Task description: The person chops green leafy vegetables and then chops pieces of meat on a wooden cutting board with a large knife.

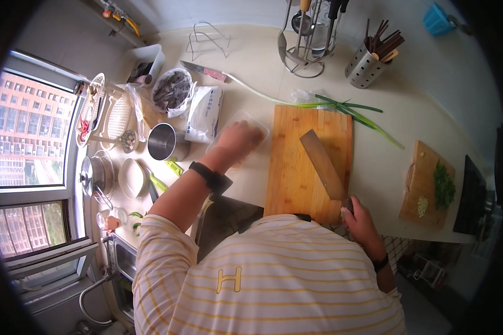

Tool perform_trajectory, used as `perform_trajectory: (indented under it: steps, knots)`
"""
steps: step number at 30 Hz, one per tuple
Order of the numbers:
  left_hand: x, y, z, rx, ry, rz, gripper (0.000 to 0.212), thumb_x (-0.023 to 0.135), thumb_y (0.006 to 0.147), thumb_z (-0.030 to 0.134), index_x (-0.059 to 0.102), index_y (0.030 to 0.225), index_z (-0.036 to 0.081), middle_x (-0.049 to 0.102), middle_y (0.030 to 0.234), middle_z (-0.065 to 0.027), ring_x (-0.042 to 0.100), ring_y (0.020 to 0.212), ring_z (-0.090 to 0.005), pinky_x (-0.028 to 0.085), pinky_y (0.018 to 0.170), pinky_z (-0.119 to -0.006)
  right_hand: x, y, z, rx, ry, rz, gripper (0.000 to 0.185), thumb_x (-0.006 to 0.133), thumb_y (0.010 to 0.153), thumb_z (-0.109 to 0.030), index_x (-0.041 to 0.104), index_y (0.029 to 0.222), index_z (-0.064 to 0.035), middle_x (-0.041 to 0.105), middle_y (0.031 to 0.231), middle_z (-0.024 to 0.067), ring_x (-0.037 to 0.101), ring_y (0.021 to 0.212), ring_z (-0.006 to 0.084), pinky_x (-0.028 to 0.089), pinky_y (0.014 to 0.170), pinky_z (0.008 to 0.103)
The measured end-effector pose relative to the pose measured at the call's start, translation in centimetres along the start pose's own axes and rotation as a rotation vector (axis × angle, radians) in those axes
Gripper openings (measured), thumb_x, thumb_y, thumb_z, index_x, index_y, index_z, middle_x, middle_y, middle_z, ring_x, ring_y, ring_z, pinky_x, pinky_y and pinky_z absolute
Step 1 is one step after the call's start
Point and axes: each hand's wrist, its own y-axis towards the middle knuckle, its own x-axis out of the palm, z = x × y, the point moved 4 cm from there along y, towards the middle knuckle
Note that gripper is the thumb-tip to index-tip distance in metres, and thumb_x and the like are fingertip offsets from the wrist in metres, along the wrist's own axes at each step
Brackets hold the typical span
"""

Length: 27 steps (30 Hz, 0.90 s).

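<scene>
A broad-bladed kitchen cleaver [321, 163] lies flat over the wooden cutting board [287, 167], its blade angled away to the far left. My right hand [359, 222] grips its dark handle by the board's near right corner. To the left of the board, my left hand [241, 140] is over a clear plastic container [257, 119]. That hand is blurred and its fingertips are hidden, so whether it holds anything is unclear. Long green scallions [360, 115] stretch along the counter behind the board, beside a crumpled clear plastic bag [308, 96].
Right, a smaller board [429, 180] carries chopped greens [443, 184] and pale chopped bits. Behind stand a utensil rack [304, 69], a chopstick holder [362, 67] and a red-handled knife [205, 71]. Left are a metal pot [163, 142], a tissue pack [203, 113] and a white dish [132, 178].
</scene>
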Motion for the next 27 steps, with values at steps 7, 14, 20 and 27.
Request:
perform_trajectory:
  steps: [7,14,20,27]
  knots:
    - [-0.4,0.1,0.8,0.092,-0.004,-0.031,0.012,0.053,0.085,0.021,0.064,0.087,0.015,0.06,0.094,-0.0169,0.057,0.092,-0.0337,0.048,0.08,-0.041,0.3,0.1,1.0,-0.133,-0.132,0.067,0.026,0.053,0.094,-0.012,0.045,0.115,0.0008,0.053,0.064,0.0072,0.052,0.054,0.0129,0.043,0.049,0.0294]
    - [-2.5,0.2,3.7,0.039,0.156,-0.289,0.016,0.054,0.083,0.021,0.066,0.084,0.011,0.062,0.086,-0.0159,0.06,0.09,-0.034,0.05,0.076,-0.041,0.5,0.2,0.4,-0.064,-0.139,0.099,0.036,0.058,0.09,-0.017,0.049,0.119,0.0019,0.062,0.088,0.0271,0.061,0.081,0.0438,0.048,0.069,0.0461]
    - [-3.5,2.0,7.2,0.01,0.587,-0.519,0.017,0.056,0.08,0.019,0.068,0.085,0.009,0.064,0.092,-0.0154,0.061,0.091,-0.0346,0.05,0.077,-0.042,0.5,0.4,0.2,-0.076,-0.184,0.087,0.037,0.057,0.091,-0.018,0.049,0.121,0.0012,0.062,0.091,0.0279,0.06,0.085,0.0448,0.048,0.072,0.0468]
    - [-3.9,-0.7,4.1,0.128,0.496,-0.417,0.027,0.062,0.077,0.012,0.067,0.103,0.014,0.061,0.101,-0.0132,0.059,0.094,-0.0351,0.05,0.078,-0.044,0.4,0.2,0.5,-0.037,-0.172,0.121,0.034,0.058,0.09,-0.019,0.049,0.117,0.0002,0.062,0.089,0.0265,0.06,0.083,0.0439,0.047,0.07,0.047]
